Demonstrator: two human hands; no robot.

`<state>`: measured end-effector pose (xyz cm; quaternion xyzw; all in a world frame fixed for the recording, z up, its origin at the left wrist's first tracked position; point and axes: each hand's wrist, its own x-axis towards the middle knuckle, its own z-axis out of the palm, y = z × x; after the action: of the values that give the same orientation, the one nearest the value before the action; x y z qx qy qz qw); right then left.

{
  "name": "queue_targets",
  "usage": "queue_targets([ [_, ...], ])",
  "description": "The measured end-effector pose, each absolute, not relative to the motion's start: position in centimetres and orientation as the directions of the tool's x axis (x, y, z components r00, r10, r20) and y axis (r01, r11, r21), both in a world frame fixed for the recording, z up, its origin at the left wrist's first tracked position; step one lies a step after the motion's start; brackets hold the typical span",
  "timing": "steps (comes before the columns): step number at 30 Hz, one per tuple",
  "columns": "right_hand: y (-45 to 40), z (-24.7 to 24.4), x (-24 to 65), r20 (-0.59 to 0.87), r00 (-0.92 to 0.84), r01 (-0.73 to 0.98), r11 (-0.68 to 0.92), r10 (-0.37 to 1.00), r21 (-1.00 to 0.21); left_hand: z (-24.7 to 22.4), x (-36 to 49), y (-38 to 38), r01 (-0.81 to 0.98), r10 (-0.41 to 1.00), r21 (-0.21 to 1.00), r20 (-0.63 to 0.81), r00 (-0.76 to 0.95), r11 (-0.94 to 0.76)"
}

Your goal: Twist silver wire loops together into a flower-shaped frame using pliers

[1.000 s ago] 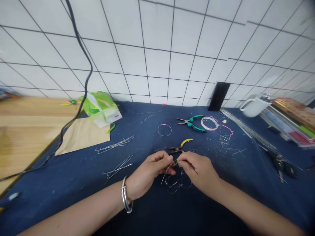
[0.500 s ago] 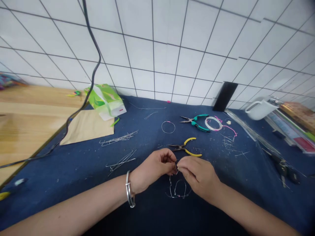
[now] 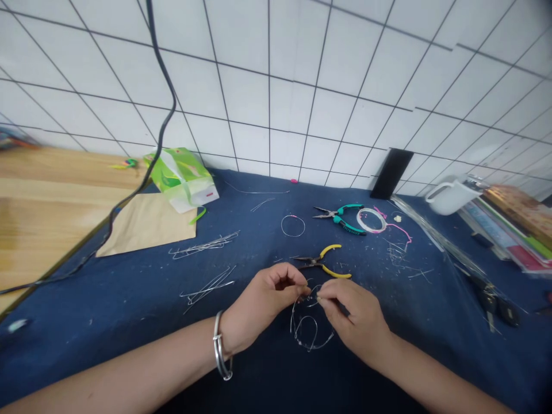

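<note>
Between my hands hangs a looped piece of thin silvery wire (image 3: 309,348), its curves dangling below my fingers. My left hand (image 3: 269,305), with bangles (image 3: 219,345) at the wrist, pinches the wire at its upper left. With thumb and forefinger pressed together, my right hand (image 3: 356,316) grips a small wire loop on the right side. The exact spots of contact are partly hidden by my fingertips. Just beyond my hands lie yellow-handled pliers (image 3: 330,269), jaws pointing left. Farther back is a separate wire ring (image 3: 292,226) with a pink bit on its top edge.
Teal-handled pliers (image 3: 349,226) and a white coil (image 3: 371,220) with pink cord lie at the back right. Bent wires (image 3: 207,289) rest on the dark blue cloth (image 3: 142,316) at left. A white mug (image 3: 452,195) and wire cutters (image 3: 491,299) stand farther right.
My hands have drawn slightly apart, and a small wire loop now shows between them. The hanging wire has shifted and turned a little. The whole view has moved slightly.
</note>
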<state>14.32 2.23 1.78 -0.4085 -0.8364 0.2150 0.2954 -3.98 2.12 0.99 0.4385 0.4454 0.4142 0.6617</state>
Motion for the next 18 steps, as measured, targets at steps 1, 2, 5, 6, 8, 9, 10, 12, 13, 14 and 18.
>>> queue_targets([
  [1, 2.24, 1.81, 14.30, 0.289, -0.466, 0.565, 0.533, 0.836, -0.629, 1.11, -3.98, 2.07, -0.151, 0.941, 0.953, -0.220, 0.257, 0.264],
  [2, 2.24, 1.86, 14.28, 0.256, -0.440, 0.573, 0.489, 0.860, -0.658, 1.21, -3.98, 2.01, -0.145, 0.944, 0.956, -0.213, 0.251, 0.255],
  [5, 2.28, 2.12, 14.26, 0.145, -0.379, 0.580, 0.357, 0.914, -0.732, 1.34, -3.98, 1.86, -0.122, 0.953, 0.966, -0.194, 0.233, 0.227],
  [6, 2.30, 2.20, 14.25, 0.113, -0.366, 0.577, 0.320, 0.924, -0.752, 1.31, -3.98, 1.80, -0.110, 0.955, 0.971, -0.182, 0.233, 0.212],
  [8, 2.35, 2.31, 14.20, 0.068, -0.348, 0.564, 0.267, 0.935, -0.781, 1.19, -3.97, 1.68, -0.080, 0.958, 0.981, -0.155, 0.242, 0.179],
  [9, 2.37, 2.33, 14.16, 0.056, -0.346, 0.555, 0.253, 0.937, -0.793, 1.11, -3.95, 1.62, -0.064, 0.958, 0.984, -0.144, 0.249, 0.165],
  [10, 2.39, 2.34, 14.13, 0.050, -0.345, 0.544, 0.243, 0.937, -0.803, 1.04, -3.93, 1.57, -0.053, 0.957, 0.987, -0.136, 0.257, 0.154],
  [12, 2.46, 2.35, 14.05, 0.040, -0.343, 0.524, 0.227, 0.939, -0.821, 0.94, -3.86, 1.47, -0.048, 0.953, 0.987, -0.132, 0.273, 0.151],
  [13, 2.50, 2.36, 14.02, 0.036, -0.341, 0.513, 0.218, 0.939, -0.830, 0.90, -3.82, 1.43, -0.057, 0.950, 0.985, -0.139, 0.280, 0.161],
  [14, 2.54, 2.38, 14.00, 0.030, -0.341, 0.501, 0.208, 0.940, -0.840, 0.88, -3.78, 1.39, -0.071, 0.946, 0.982, -0.149, 0.287, 0.176],
  [18, 2.80, 2.56, 14.01, -0.028, -0.341, 0.461, 0.142, 0.940, -0.876, 0.66, -3.59, 1.26, -0.110, 0.937, 0.966, -0.193, 0.292, 0.234],
])
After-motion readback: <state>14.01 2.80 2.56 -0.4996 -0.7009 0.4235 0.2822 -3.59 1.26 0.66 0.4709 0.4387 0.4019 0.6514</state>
